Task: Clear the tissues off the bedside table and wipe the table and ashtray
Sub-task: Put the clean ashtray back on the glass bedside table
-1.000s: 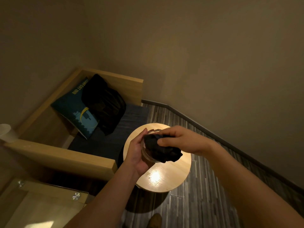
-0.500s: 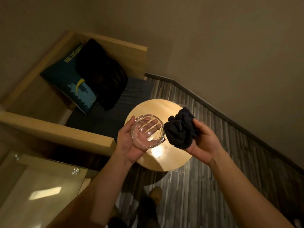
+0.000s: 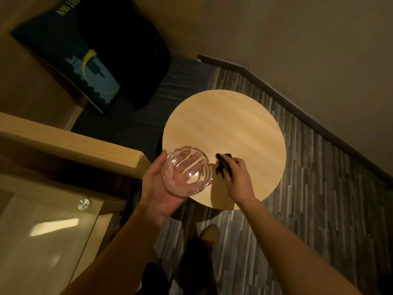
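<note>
A round light-wood bedside table [image 3: 225,128] stands below me with a bare top. My left hand [image 3: 157,188] cradles a clear glass ashtray [image 3: 186,170] from underneath, held above the table's near left edge. My right hand [image 3: 238,177] presses a dark cloth [image 3: 222,165] down on the tabletop, near its front edge; most of the cloth is hidden under the hand. No tissues are in view.
A wooden bench with a dark cushion [image 3: 182,81], a blue pillow [image 3: 70,60] and a black garment [image 3: 127,52] sits at the left. A glass-topped surface [image 3: 42,231] is at lower left. Striped floor [image 3: 319,199] and a wall run along the right. My shoe [image 3: 210,235] is below the table.
My right hand pulled the cloth out of the ashtray and lowered it onto the tabletop. The left hand kept the ashtray and turned its opening upward. My view tilted downward.
</note>
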A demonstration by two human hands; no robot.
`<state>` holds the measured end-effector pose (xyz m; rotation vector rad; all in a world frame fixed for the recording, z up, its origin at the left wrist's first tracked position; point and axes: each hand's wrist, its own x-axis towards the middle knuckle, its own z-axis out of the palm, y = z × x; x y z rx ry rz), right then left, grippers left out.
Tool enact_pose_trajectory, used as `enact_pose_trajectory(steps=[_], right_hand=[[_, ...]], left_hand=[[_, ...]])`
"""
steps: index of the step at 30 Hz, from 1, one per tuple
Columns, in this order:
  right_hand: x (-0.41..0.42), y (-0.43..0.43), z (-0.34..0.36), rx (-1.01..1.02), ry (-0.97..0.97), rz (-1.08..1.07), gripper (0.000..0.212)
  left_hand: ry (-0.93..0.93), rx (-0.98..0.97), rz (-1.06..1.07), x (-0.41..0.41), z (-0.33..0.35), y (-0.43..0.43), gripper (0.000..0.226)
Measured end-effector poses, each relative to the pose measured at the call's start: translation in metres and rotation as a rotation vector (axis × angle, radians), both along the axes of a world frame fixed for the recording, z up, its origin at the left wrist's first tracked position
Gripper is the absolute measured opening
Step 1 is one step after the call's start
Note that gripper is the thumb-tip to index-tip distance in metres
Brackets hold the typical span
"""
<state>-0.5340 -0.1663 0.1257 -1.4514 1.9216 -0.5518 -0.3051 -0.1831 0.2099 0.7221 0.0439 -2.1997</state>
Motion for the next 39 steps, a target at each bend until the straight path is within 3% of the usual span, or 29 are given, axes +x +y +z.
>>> enact_pose_trajectory(steps=[2,5,8,12,15,17,22,29,39], right_hand=[[0.011,0.007,-0.028,0.068,0.037,0.012,0.043],[0.025,0.028,-0.053,0.143,0.379,0.266,0.054],[0.025,0.031,-0.045,0.247,0.407,0.311,0.060],[0.032,0.021,0.015,0.202,0.251,0.192,0.055],[0.051,0.025,0.091,0.039,-0.143,-0.099,0.036],[0.070,0.033,0.150,0.038,-0.381,-0.232,0.032],[0.122,0.064,0.253,0.068,-0.709,-0.257,0.028],[0.186,0.069,0.314,0.052,-0.699,-0.073,0.015],[0.278,0.023,0.345,0.090,-0.514,0.410,0.018]], left_hand=[[0.000,-0.007,0.009,0.005,-0.010,0.005,0.064],[0.006,-0.004,0.034,0.009,-0.018,0.011,0.067],[0.012,-0.004,0.048,0.013,-0.013,0.013,0.059],[-0.030,-0.010,0.086,0.014,0.017,0.015,0.053],[-0.067,0.012,0.131,0.019,0.053,0.017,0.050],[-0.097,0.020,0.155,0.026,0.079,0.021,0.049],[-0.178,-0.024,0.177,0.056,0.133,0.040,0.050],[-0.234,-0.085,0.298,0.120,0.190,0.073,0.066],[-0.566,-0.245,0.470,0.230,0.237,0.121,0.040]])
